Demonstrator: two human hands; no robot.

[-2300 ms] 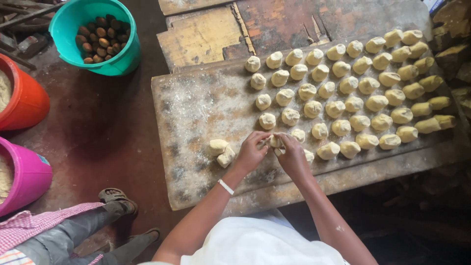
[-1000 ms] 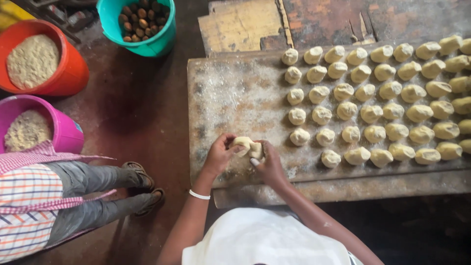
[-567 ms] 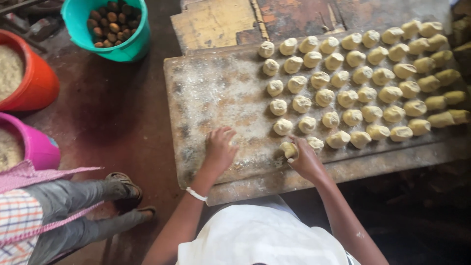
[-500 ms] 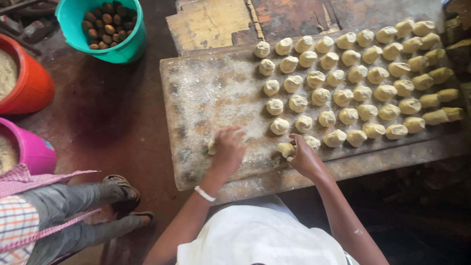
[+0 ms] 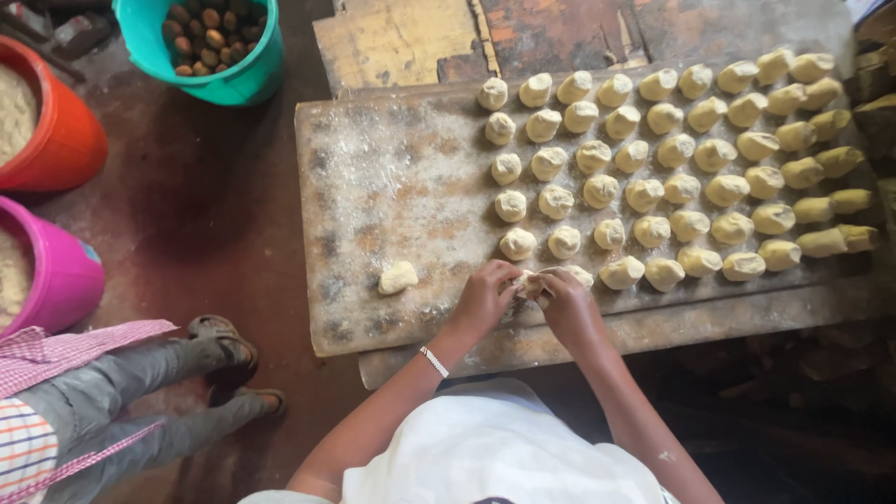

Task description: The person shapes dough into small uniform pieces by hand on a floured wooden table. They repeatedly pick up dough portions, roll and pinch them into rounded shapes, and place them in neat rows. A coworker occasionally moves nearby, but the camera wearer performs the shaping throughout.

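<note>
Your left hand (image 5: 483, 297) and right hand (image 5: 565, 303) both pinch one dough piece (image 5: 529, 283) between them. A loose dough lump (image 5: 398, 277) lies well left of it on the floured bench (image 5: 373, 177).

Buckets (image 5: 210, 42) left of dough-laden board (image 5: 392, 168)

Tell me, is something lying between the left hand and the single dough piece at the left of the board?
Nothing visible. Between the left hand and the loose dough piece there is only bare floured board. Both hands, the right hand too, are closed around another dough piece.
</note>
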